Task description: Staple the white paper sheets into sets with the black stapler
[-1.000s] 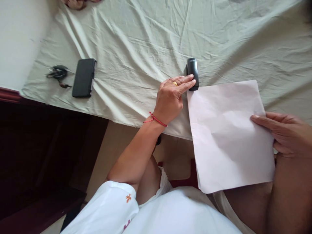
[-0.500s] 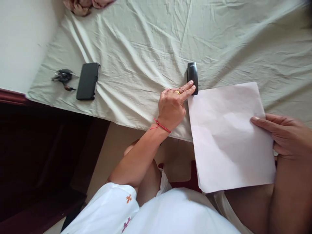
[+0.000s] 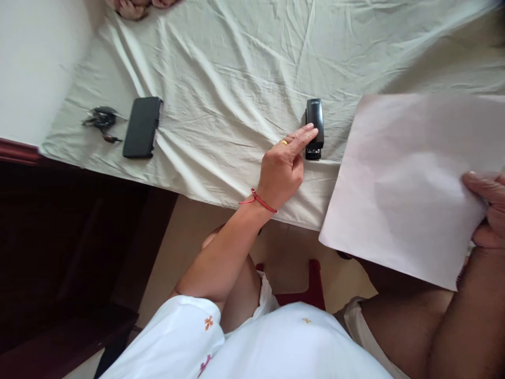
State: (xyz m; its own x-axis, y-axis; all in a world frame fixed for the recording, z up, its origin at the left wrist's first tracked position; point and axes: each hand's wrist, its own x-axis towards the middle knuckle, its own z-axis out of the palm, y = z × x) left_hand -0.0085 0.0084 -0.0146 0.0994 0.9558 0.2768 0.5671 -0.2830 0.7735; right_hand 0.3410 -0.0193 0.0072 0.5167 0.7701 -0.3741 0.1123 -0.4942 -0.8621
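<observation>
A black stapler (image 3: 314, 123) lies on the cloth-covered surface, and its near end shows a bit of metal. My left hand (image 3: 282, 171), with a ring and a red string bracelet, rests two outstretched fingers on the stapler's top; the other fingers are curled under. White paper (image 3: 410, 184) hangs over the front edge to the right, apart from the stapler. At the paper's right side my right hand (image 3: 489, 205) pinches it, thumb on top and fingers beneath. Whether it is one sheet or several I cannot tell.
On the left of the wrinkled pale green cloth (image 3: 221, 105) lie a black phone-like case (image 3: 142, 127) and a dark bundle of cable (image 3: 101, 121). Bunched pinkish fabric (image 3: 132, 8) is at the top left. A red stool (image 3: 314, 281) shows below.
My right hand has drawn the paper rightward and turned it, away from the stapler. The stapler's near end is now uncovered. My left hand stays on the stapler.
</observation>
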